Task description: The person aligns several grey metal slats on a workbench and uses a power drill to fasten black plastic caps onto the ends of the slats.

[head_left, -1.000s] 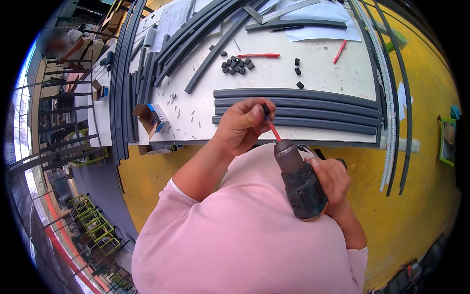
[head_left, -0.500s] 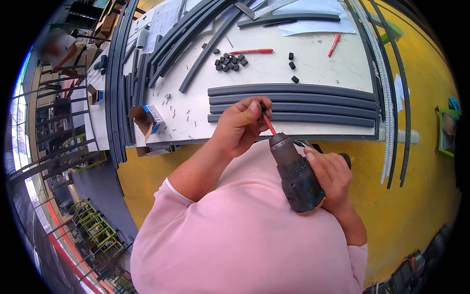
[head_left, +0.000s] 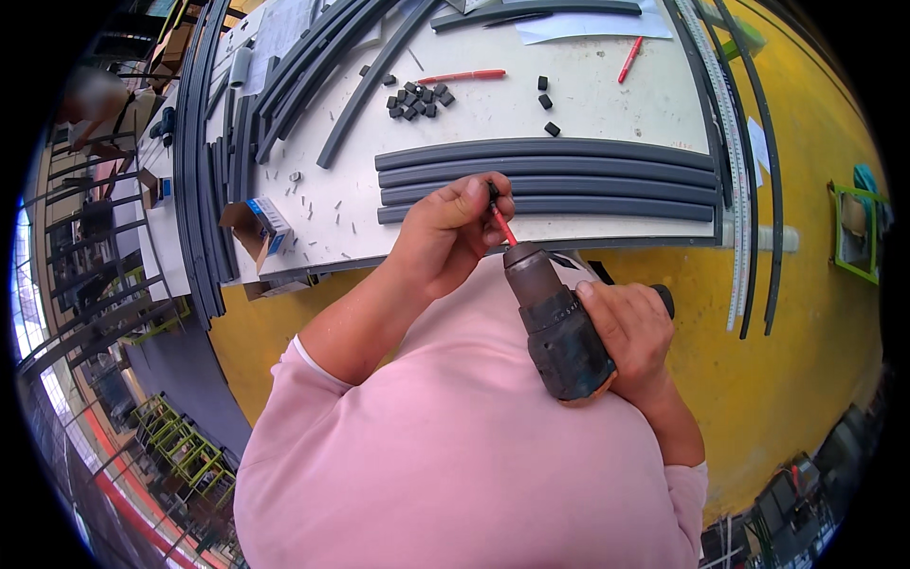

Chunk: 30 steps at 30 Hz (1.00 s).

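Note:
My right hand (head_left: 630, 332) is wrapped round the grip of a black cordless drill (head_left: 561, 343), held close to my body in front of the table edge. A long red driver bit (head_left: 503, 226) sticks out of its chuck, pointing up and left. My left hand (head_left: 445, 228) is closed by the bit's far end, thumb and fingers pinching a small black block (head_left: 493, 192) at the tip. The fingers hide most of that block. Just beyond the hands, several grey profile strips (head_left: 550, 180) lie side by side on the white table (head_left: 327, 211).
Several black blocks (head_left: 417, 102) lie in a pile, with a red pen (head_left: 463, 76) behind them. An open cardboard box (head_left: 254, 232) stands at the front left, near scattered screws (head_left: 308, 207). Long dark strips (head_left: 194, 161) run along the left edge, and a ruler (head_left: 742, 190) along the right. A person (head_left: 95, 114) is far left.
The whole view has shifted slightly, so the table, hands and drill sit further left and up. The grips on the drill and the small black block stay the same.

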Tool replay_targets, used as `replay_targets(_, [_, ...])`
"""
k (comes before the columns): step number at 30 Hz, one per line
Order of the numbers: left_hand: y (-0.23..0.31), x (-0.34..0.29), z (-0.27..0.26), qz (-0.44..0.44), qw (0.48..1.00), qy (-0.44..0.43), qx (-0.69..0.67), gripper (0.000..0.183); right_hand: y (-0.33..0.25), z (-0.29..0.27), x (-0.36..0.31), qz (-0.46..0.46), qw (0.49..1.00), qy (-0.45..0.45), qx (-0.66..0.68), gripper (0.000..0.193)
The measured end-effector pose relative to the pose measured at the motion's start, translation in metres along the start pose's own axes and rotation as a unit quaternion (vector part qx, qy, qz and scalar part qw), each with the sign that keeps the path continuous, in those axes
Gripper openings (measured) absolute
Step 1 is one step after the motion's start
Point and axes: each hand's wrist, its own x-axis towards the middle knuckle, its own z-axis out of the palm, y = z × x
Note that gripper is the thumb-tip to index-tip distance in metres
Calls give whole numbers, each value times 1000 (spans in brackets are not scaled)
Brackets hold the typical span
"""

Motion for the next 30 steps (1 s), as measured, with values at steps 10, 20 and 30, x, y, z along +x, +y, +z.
replay_targets(10, [18, 13, 11, 20, 996, -1, 89, 43, 7, 13, 4, -6, 999, 36, -27, 43])
replay_targets(20, [0, 9, -81, 189, 613, 63, 764, 23, 18, 12, -19, 43, 998, 44, 8, 49])
replay_targets(30, [-31, 19, -124, 265, 512, 98, 811, 40, 7, 22, -54, 139, 985, -90, 43, 43])
